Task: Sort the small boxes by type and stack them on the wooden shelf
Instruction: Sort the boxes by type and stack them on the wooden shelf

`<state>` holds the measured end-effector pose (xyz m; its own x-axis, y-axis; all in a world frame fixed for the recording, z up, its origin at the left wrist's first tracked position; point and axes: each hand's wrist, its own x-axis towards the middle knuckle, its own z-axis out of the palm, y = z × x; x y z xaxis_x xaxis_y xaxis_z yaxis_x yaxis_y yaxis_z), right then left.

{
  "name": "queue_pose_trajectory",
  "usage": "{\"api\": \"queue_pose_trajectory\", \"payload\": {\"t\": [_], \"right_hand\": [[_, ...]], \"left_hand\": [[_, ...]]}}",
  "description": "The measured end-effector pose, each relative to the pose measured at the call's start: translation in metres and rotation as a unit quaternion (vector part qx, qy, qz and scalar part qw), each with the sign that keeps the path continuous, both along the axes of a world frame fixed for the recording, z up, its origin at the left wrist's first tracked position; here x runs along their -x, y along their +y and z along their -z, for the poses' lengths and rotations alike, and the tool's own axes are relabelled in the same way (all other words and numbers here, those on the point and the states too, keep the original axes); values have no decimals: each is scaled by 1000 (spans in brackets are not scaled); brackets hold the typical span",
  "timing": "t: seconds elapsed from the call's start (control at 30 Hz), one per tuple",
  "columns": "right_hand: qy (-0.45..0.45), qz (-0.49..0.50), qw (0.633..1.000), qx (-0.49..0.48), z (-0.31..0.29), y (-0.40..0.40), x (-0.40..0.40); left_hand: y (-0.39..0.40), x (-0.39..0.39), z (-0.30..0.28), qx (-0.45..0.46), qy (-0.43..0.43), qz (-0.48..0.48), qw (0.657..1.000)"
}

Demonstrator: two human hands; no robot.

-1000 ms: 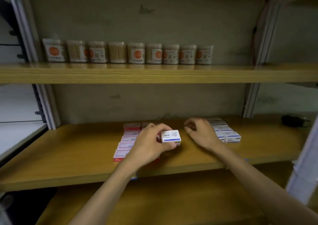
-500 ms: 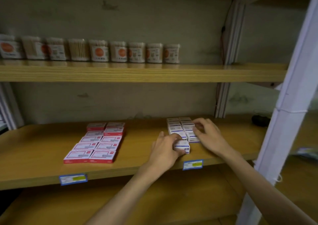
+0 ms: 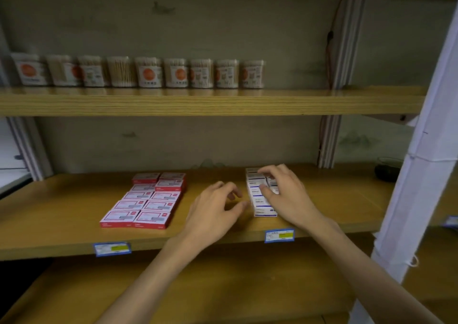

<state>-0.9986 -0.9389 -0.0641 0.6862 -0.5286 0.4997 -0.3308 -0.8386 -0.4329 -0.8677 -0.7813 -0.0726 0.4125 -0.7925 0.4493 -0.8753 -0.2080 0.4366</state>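
Observation:
On the middle wooden shelf lie two groups of small boxes. The red-and-white boxes form two neat rows at the left. The blue-and-white boxes sit in rows to the right. My left hand hovers just left of the blue-and-white rows, fingers loosely curled and empty. My right hand rests on top of the blue-and-white boxes, its fingertips touching them and covering the right row.
Several jars of cotton swabs line the upper shelf. Price labels hang on the shelf's front edge. A white upright post stands close at the right, with a dark object behind it.
My left hand carried a blue-and-white box from beside the red rows to the front of the blue-and-white rows, let go and drew back to the left. My right hand stayed on those rows.

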Motion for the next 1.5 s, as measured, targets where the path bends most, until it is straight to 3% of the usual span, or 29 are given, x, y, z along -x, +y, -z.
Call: {"api": "queue_pose_trajectory", "payload": {"t": [0.33, 0.53, 1.07, 1.5], "right_hand": [[21, -97, 995, 29, -7, 116, -80], [6, -163, 986, 37, -8, 222, -138], [-5, -323, 946, -11, -9, 518, -308], [28, -287, 957, 47, -24, 634, -488]], "left_hand": [[129, -85, -10, 12, -109, -118, 987], [237, -131, -8, 32, -62, -120, 990], [543, -266, -27, 40, -105, -205, 972], [674, -447, -19, -34, -134, -270, 953]]}}
